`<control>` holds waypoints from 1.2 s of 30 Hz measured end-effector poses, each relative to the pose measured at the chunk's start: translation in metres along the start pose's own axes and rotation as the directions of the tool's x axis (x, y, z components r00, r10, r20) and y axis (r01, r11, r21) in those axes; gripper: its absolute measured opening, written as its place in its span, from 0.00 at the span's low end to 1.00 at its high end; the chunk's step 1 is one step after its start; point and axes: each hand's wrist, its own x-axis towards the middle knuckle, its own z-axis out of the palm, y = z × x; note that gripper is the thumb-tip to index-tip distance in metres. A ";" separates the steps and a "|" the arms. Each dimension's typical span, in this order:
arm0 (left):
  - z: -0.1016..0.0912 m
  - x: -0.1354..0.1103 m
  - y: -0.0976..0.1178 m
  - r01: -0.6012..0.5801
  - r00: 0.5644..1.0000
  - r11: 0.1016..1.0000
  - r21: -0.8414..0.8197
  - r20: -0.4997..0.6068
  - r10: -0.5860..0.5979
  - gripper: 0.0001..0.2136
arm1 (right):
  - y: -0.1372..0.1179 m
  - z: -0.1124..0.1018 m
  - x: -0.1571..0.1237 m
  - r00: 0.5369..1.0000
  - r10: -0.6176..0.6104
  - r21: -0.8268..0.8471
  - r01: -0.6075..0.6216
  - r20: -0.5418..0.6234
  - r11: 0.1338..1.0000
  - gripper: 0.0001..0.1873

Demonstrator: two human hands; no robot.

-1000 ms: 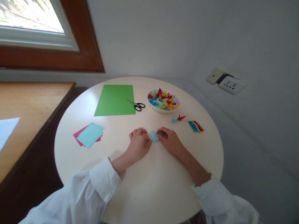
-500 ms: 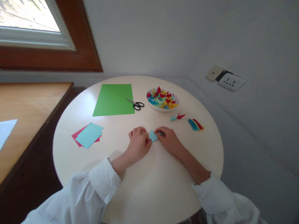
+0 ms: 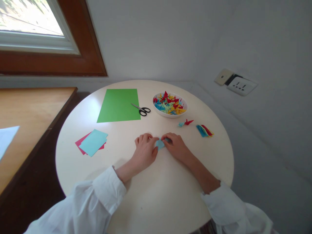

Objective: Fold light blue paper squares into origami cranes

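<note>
Between my hands, at the middle of the white round table, is a small folded piece of light blue paper [image 3: 160,145]. My left hand [image 3: 145,149] grips its left side, with the index finger along the upper edge and the thumb lower down; the other fingers are curled. On the right side, my right hand [image 3: 175,146] pinches the paper's upper corner between thumb and fingertips. The fingers partly cover the paper, so its exact folds cannot be made out.
A white bowl [image 3: 168,115] of colourful paper cranes stands at the back. Scissors [image 3: 143,111] overlap a green sheet [image 3: 118,105]. Light blue and pink paper squares [image 3: 94,143] lie left. To the right are a red crane [image 3: 188,122], a small light blue folded piece [image 3: 180,124] and coloured strips [image 3: 204,130].
My left index finger has shifted up and right onto the paper's top edge, covering more of it. My right hand keeps its pinch, almost unmoved. The view has tilted very slightly.
</note>
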 end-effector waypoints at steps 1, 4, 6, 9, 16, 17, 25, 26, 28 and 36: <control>0.000 0.000 0.000 -0.007 1.000 1.000 0.014 0.007 0.007 0.17 | 0.000 0.000 0.000 1.000 0.000 0.000 0.000 0.001 1.000 0.08; 0.001 0.000 -0.001 -0.012 1.000 0.999 0.048 0.020 0.011 0.17 | 0.001 0.000 0.000 1.000 -0.003 -0.004 0.003 -0.002 1.000 0.08; 0.002 0.000 -0.001 -0.014 1.000 0.998 0.058 0.024 0.012 0.17 | 0.001 0.000 0.000 1.000 -0.007 -0.007 0.007 -0.004 1.000 0.08; 0.002 0.000 0.000 -0.016 0.999 0.998 0.061 0.029 0.014 0.17 | 0.001 0.001 0.000 1.000 -0.012 -0.014 0.011 -0.004 1.000 0.08; 0.000 0.000 0.001 -0.018 0.999 0.998 0.063 0.038 0.016 0.17 | 0.001 0.001 0.000 0.999 -0.035 -0.053 0.034 -0.017 0.998 0.07; 0.000 0.000 0.001 -0.020 0.999 0.997 0.070 0.040 0.017 0.17 | 0.001 0.001 0.000 0.999 -0.036 -0.064 0.035 -0.018 0.997 0.07; 0.001 -0.001 -0.002 -0.043 0.999 0.991 0.129 0.031 0.039 0.18 | -0.002 0.003 -0.007 0.998 -0.056 -0.120 0.052 -0.036 0.991 0.03; 0.001 -0.001 -0.002 -0.046 0.999 0.990 0.131 0.028 0.043 0.18 | -0.001 0.003 -0.008 0.997 -0.062 -0.126 0.055 -0.048 0.990 0.04; 0.001 -0.002 -0.003 -0.052 0.998 0.989 0.138 0.029 0.049 0.18 | 0.000 0.003 -0.009 0.995 -0.070 -0.147 0.058 -0.076 0.987 0.05; 0.002 -0.002 -0.005 -0.056 0.998 0.984 0.168 0.024 0.053 0.18 | 0.016 -0.002 -0.013 0.983 0.008 -0.222 -0.049 -0.184 0.974 0.09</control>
